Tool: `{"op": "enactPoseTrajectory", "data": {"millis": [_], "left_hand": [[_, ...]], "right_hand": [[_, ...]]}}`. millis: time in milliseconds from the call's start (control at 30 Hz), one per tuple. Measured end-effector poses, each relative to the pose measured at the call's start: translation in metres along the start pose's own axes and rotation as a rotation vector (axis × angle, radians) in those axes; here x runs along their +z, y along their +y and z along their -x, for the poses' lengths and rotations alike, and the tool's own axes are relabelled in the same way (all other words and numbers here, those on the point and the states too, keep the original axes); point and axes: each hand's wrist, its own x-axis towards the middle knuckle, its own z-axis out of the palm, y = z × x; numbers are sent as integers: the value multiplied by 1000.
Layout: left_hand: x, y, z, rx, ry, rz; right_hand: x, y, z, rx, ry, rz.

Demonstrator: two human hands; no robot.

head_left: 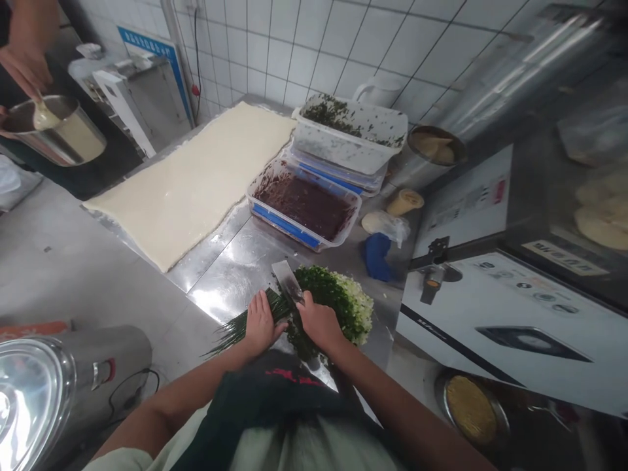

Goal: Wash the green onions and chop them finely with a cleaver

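Left hand [260,322] clenched on a bunch of chives [235,331]; right hand [321,320] grasping a cleaver [287,281] — blade at the chopped chives [333,302], lower centre of the steel tabletop [228,278].

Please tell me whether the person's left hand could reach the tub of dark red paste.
Probably yes, once it releases the chives: the left hand has only open steel counter before the plastic tub, with the cleaver to its right.

Chives [255,327]: deep green blades, pale yellow-white chopped ends. Plastic tub [284,226]: blue-banded base; paste [307,206] dark maroon. Dough sheet [186,183]: cream. Cloth [377,256]: bright blue. Wall tiles [294,59]: white, dark grid lines.
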Motion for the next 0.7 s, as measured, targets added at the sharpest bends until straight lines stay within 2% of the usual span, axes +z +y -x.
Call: {"op": "enactPoseTrajectory", "data": {"millis": [133, 267, 367, 467, 600, 700], "left_hand": [[5, 3, 2, -60, -11, -29], [15, 3, 0, -42, -31, -72], [20, -1, -1, -1, -41, -93], [24, -5, -2, 39, -47, -98], [23, -6, -3, 64, -41, -76], [15, -6, -1, 53, -21, -13]], "right_hand": [[1, 1, 18, -80, -38, 42], [7, -3, 15, -111, -108, 64], [12, -12, 2, -102, -119, 52], [13, -26, -20, -76, -79, 23], [4, -39, -55, -27, 4, -3], [-4, -34, -61, -3, 31, 5]]}}
